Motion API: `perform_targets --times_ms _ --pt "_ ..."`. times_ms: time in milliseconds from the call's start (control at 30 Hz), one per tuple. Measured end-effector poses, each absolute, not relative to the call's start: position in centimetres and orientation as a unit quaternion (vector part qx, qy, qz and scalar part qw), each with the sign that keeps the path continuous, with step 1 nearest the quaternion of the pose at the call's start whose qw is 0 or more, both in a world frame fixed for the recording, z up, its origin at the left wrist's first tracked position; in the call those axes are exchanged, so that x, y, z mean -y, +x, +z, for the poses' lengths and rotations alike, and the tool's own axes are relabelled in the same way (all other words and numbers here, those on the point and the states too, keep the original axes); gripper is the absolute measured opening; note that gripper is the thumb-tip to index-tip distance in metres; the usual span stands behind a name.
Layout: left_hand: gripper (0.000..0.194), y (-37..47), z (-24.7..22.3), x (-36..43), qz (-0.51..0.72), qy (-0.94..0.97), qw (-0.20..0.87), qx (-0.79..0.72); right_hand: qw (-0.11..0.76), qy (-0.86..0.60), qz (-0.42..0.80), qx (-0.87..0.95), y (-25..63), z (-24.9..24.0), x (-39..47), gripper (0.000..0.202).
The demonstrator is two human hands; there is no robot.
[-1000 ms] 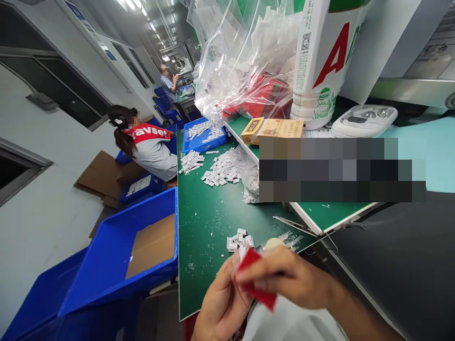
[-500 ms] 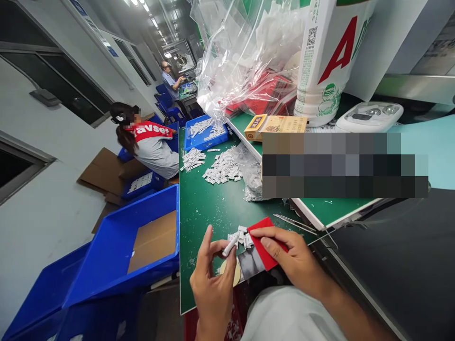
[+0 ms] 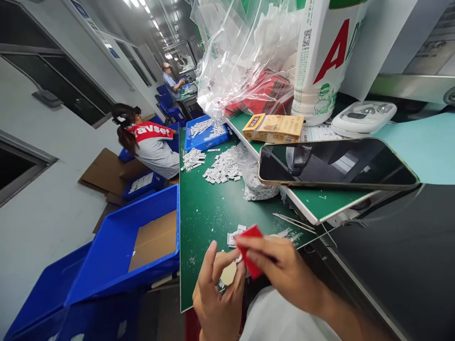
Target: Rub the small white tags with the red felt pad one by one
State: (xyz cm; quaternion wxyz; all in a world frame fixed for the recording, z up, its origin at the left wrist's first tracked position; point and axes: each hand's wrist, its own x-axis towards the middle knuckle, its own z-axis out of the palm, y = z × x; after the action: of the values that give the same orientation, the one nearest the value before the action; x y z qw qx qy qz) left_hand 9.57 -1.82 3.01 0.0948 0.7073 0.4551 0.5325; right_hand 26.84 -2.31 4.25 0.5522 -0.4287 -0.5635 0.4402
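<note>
The green table (image 3: 209, 218) is the largest surface, with a deep blue crate (image 3: 117, 246) standing along its left edge. A clear plastic bag (image 3: 249, 57) holding red and white material sits on a raised green ledge (image 3: 330, 201) at the back, beside a tall white bottle (image 3: 309, 80). A phone (image 3: 337, 163) lies screen up on that ledge, with a small yellow box (image 3: 273, 128) just behind it.

Above the table's front edge, the person's right hand (image 3: 280, 260) has its fingers closed in a pinch on a red piece (image 3: 253, 270), slightly blurred. The left hand (image 3: 218, 291) pinches a small white piece (image 3: 238, 259) between thumb and index finger, the index raised in a curve and another finger pointing up. The red piece is right at the white one; whether they touch cannot be told.

Beyond the hands lies a small cluster of white pieces (image 3: 235, 237), and to its right, thin metal tweezers (image 3: 294, 222).
</note>
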Motion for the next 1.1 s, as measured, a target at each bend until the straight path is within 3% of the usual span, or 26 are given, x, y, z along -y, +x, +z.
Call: perform_targets --times_ms 67,200,300,400,533,667,733,800,900,933,1000,1100 --pt "0.079 9.6 2.9 1.9 0.539 0.695 0.093 -0.467 0.596 -0.479 0.384 0.517 26.6 4.5 2.3 0.030" --pt "0.072 9.6 2.4 2.1 0.579 0.671 0.099 -0.452 0.535 -0.371 0.519 0.554 26.7 4.8 1.7 0.028" --pt "0.070 9.5 1.8 1.9 0.601 0.660 0.106 -0.438 0.589 -0.422 0.524 0.448 27.1 4.7 1.2 0.033" --pt "0.068 9.2 1.1 1.5 0.628 0.649 0.103 -0.416 0.515 -0.347 0.621 0.478 27.2 4.7 0.9 0.039" --pt "0.069 9.2 0.9 1.2 0.640 0.644 0.096 -0.408 0.585 -0.432 0.540 0.423 27.0 4.8 0.6 0.033" --pt "0.071 9.5 1.5 1.5 0.678 0.607 0.068 -0.408 0.525 -0.357 0.615 0.469 27.0 4.6 0.2 0.033" --pt "0.072 9.7 1.8 1.5 0.695 0.586 0.067 -0.412 0.593 -0.410 0.562 0.406 27.0 4.6 0.2 0.029" --pt "0.063 9.9 2.1 1.4 0.699 0.586 0.075 -0.404 0.612 -0.389 0.565 0.394 27.0 4.7 0.2 0.027" --pt "0.043 10.0 2.5 1.2 0.721 0.592 0.059 -0.355 0.522 -0.310 0.641 0.470 26.8 4.6 0.1 0.029" --pt "0.043 9.9 2.8 1.2 0.738 0.577 0.058 -0.345 0.545 -0.347 0.616 0.450 26.7 4.5 0.0 0.029" --pt "0.047 9.4 3.4 1.1 0.765 0.523 0.120 -0.355 0.610 -0.431 0.550 0.374 26.7 4.0 -0.3 0.030" --pt "0.041 8.3 4.4 0.8 0.732 0.383 0.386 -0.410 0.623 -0.435 0.552 0.343 26.7 3.5 0.1 0.032"
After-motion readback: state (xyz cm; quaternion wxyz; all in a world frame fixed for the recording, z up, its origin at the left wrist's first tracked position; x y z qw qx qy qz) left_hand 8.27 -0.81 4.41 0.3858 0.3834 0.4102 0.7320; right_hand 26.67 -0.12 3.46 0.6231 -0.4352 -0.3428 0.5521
